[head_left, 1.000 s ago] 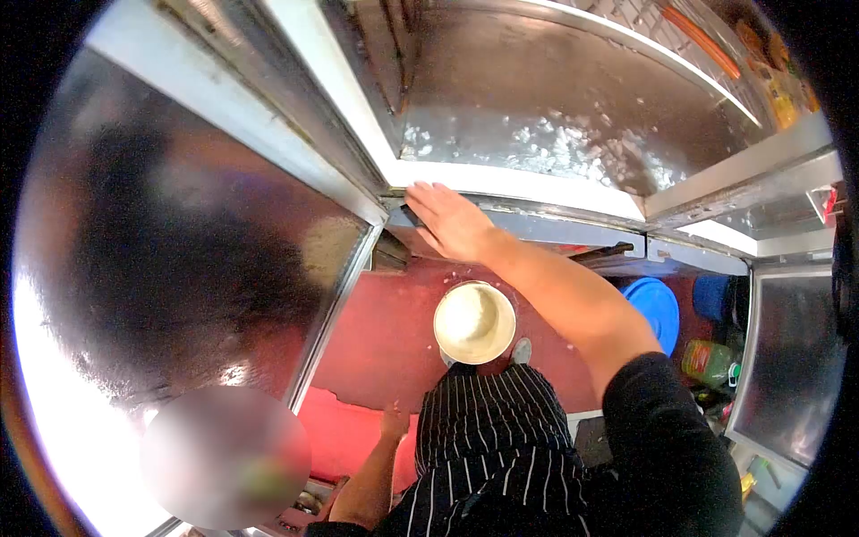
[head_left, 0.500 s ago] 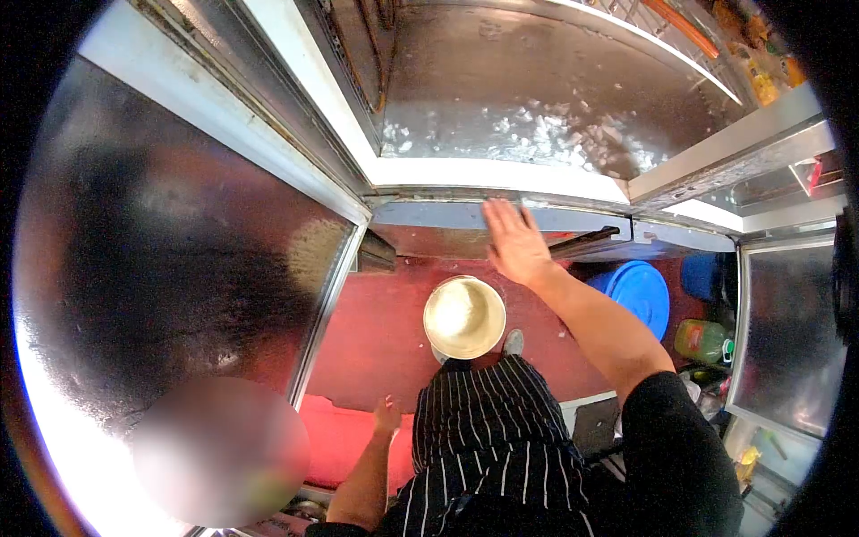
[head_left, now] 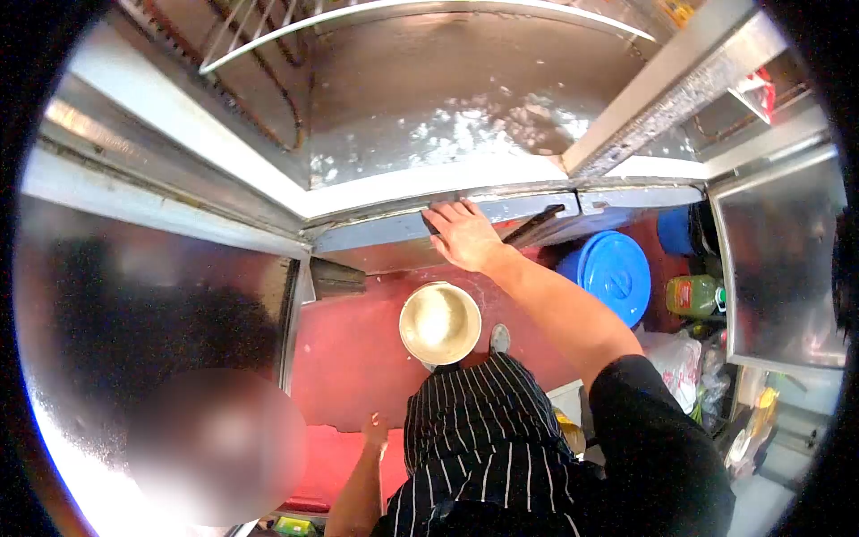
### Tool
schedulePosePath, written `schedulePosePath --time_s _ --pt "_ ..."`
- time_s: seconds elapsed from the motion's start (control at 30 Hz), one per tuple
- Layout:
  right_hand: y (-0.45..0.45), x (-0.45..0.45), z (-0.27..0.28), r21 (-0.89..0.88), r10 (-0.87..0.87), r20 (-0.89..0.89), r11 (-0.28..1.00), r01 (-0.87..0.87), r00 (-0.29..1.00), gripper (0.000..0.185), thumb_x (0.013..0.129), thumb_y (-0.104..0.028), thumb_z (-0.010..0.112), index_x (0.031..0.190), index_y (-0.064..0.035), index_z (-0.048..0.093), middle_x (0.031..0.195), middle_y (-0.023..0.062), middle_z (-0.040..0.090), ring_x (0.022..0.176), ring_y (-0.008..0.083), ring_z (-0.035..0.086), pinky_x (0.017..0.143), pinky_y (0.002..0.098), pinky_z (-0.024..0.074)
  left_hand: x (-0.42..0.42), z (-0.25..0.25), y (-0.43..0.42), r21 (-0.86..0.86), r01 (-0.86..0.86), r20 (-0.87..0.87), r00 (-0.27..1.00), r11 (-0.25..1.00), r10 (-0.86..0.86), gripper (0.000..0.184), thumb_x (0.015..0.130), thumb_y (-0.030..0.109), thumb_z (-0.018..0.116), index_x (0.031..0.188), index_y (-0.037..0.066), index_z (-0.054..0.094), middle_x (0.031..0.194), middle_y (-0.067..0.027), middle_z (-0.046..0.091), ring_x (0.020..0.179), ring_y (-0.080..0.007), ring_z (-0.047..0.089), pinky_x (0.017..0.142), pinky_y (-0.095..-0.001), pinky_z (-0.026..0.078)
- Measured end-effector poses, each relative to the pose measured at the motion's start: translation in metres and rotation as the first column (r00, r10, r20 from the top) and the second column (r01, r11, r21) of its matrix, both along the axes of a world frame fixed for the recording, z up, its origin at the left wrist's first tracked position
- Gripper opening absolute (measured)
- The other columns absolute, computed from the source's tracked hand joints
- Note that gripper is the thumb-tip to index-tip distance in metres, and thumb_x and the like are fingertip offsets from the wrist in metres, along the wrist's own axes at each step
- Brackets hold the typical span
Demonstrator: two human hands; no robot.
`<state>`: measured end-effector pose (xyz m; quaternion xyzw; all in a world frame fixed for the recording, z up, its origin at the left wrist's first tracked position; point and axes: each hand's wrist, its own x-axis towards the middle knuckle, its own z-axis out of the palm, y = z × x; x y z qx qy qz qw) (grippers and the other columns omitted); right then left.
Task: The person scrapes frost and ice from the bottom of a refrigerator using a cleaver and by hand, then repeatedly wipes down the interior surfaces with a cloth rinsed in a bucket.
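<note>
My right hand rests on the front ledge of a steel cabinet, fingers spread and holding nothing. Low at my left side hangs my left hand, its fingers loosely bent and apart, with nothing visible in it. A cream-coloured bucket stands on the floor in front of my feet, and its inside looks bare. Above the ledge, the open cabinet compartment has bits of ice scattered over its metal floor.
A large metal door stands open at the left, another door at the right. A lidded blue bin, a green-filled jug and plastic bags are on the right. A wire shelf edge crosses the compartment. The floor is red.
My view has shifted, showing the compartment further left and the wire shelf edge. My right hand still lies at the ledge. My left hand stays hanging low; the bucket has not been moved.
</note>
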<state>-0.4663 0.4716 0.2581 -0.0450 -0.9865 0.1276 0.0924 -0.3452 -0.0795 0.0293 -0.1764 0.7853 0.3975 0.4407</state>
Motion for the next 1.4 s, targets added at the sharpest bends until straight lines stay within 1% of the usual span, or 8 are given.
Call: schedulePosePath --time_s 0.2,0.43,0.53,0.63,0.8,0.9,1.1,1.4 --pt "0.057 0.049 0.013 0.106 -0.255 0.201 0.965 0.238 0.946 0.051 0.098 -0.044 0.051 0.131 -0.0061 0.057 0.128 0.0157 0.057 0.126 0.0356 0.051 0.11 0.0542 0.0366 0.005 -0.026 -0.007 0.123 0.073 -0.31 0.95 0.99 -0.031 0.037 0.094 0.01 0.062 0.129 0.001 0.056 0.111 -0.0107 0.063 0.086 -0.0122 0.055 0.067 -0.0289 0.049" --pt "0.145 0.12 0.028 0.245 -0.559 0.391 0.829 0.502 0.732 0.06 0.101 -0.054 0.045 0.131 -0.0034 0.055 0.131 0.0205 0.055 0.129 0.0363 0.049 0.11 0.0492 0.0366 0.009 0.002 0.016 0.068 -0.034 -0.128 0.991 0.997 0.042 0.038 0.093 0.003 0.06 0.131 0.002 0.055 0.101 -0.0069 0.061 0.085 -0.0108 0.055 0.066 -0.026 0.047" --pt "0.178 0.152 0.027 0.369 -0.808 0.374 0.579 0.727 0.454 0.073 0.099 -0.061 0.04 0.145 -0.0049 0.045 0.147 0.0199 0.046 0.14 0.0362 0.04 0.114 0.0544 0.0306 0.017 -0.029 0.001 0.138 -0.113 -0.003 0.993 0.984 0.115 0.039 0.093 0.003 0.06 0.132 0.002 0.054 0.102 -0.0088 0.064 0.087 -0.0113 0.056 0.066 -0.0262 0.048" --pt "0.184 0.176 0.009 0.369 -0.829 0.12 0.548 0.751 0.546 0.067 0.099 -0.057 0.047 0.144 -0.0076 0.045 0.142 0.0156 0.051 0.133 0.0347 0.046 0.108 0.0553 0.0372 0.023 -0.015 0.008 0.193 -0.153 -0.1 0.979 0.969 0.175 0.042 0.092 0.008 0.064 0.132 0.002 0.055 0.098 -0.0086 0.064 0.088 -0.0122 0.058 0.068 -0.0268 0.048" --pt "0.108 0.141 0.015 0.145 -0.347 -0.016 0.927 0.346 0.938 0.055 0.091 -0.033 0.061 0.139 -0.0063 0.052 0.145 0.0189 0.049 0.138 0.0366 0.044 0.11 0.0546 0.0361 0.023 0.003 0.014 -0.115 0.283 -0.279 0.911 0.952 -0.304 0.041 0.092 0.02 0.065 0.128 0.0 0.06 0.097 -0.0091 0.064 0.088 -0.0129 0.058 0.07 -0.029 0.048" --pt "0.065 0.104 0.011 0.034 -0.224 0.014 0.974 0.223 0.974 0.063 0.09 -0.028 0.061 0.147 -0.0072 0.044 0.156 0.0191 0.036 0.148 0.0401 0.029 0.118 0.0623 0.023 0.009 0.046 0.051 -0.051 0.071 0.035 0.997 0.996 -0.069 0.04 0.092 0.018 0.063 0.127 -0.002 0.061 0.107 -0.0148 0.067 0.096 -0.0192 0.063 0.08 -0.0343 0.05" --pt "0.086 0.109 -0.01 0.039 -0.12 0.138 0.992 0.116 0.983 0.075 0.093 -0.031 0.06 0.156 -0.0071 0.028 0.163 0.0168 0.025 0.152 0.0371 0.02 0.122 0.0581 0.0166 -0.001 0.098 0.119 -0.071 0.297 -0.221 0.926 0.952 -0.305 0.045 0.092 0.017 0.06 0.132 -0.001 0.057 0.122 -0.0213 0.065 0.116 -0.0275 0.062 0.097 -0.0389 0.047" --pt "0.257 0.266 0.01 0.22 -0.836 0.303 0.529 0.82 0.458 0.076 0.1 -0.055 0.042 0.156 -0.0044 0.029 0.163 0.0152 0.029 0.152 0.0323 0.023 0.123 0.0541 0.0178 0.008 0.069 0.1 -0.107 0.477 -0.185 0.852 0.872 -0.489 0.035 0.098 0.019 0.059 0.129 0.003 0.056 0.126 -0.0141 0.061 0.103 -0.0249 0.064 0.088 -0.04 0.051"
